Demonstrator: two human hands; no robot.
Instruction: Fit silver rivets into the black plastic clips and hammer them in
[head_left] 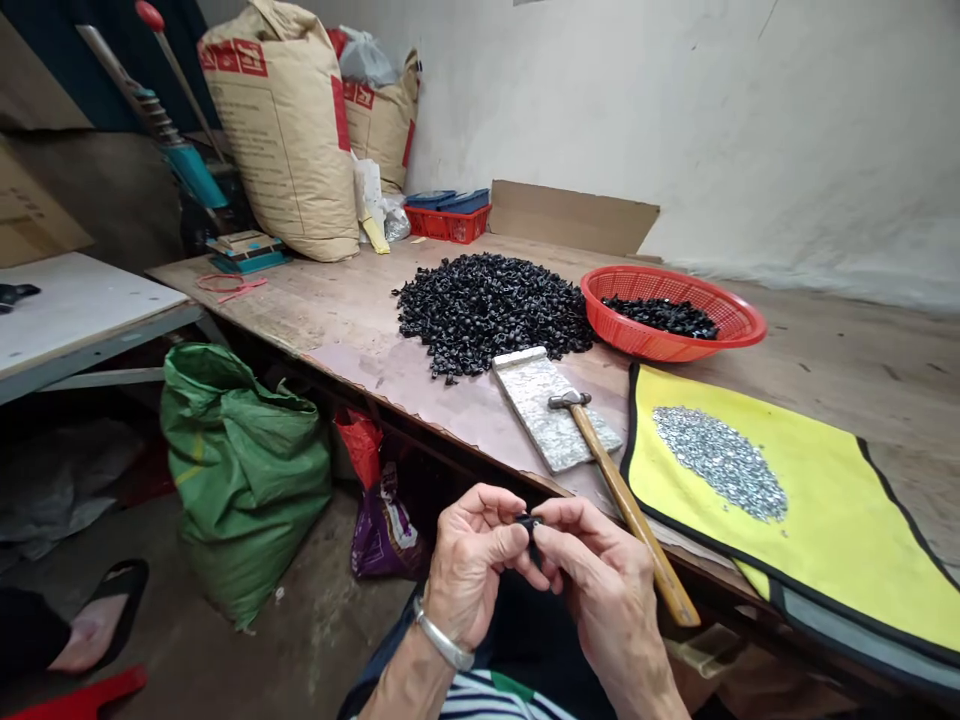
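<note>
My left hand (pixel 472 565) and my right hand (pixel 600 575) hold a small black plastic part (pixel 531 530) between their fingertips, just off the near edge of the wooden workbench (pixel 352 300). Most of the part is hidden by my fingers. Beyond my hands lies a large heap of similar black pieces (pixel 487 315). A ball-peen hammer (pixel 626 490) rests with its head on a pale stone slab (pixel 540 400), and its wooden handle runs past my right hand. To the right, a yellow mat (pixel 825 520) carries a spread of small silver metal bits (pixel 720 462).
A red plastic basket (pixel 671 312) holds more black pieces at the bench's right. Large paper sacks (pixel 285 140) stand at the back left, beside a machine with a lever (pixel 187 165). A green sack (pixel 240 480) sits on the floor below the bench's left edge.
</note>
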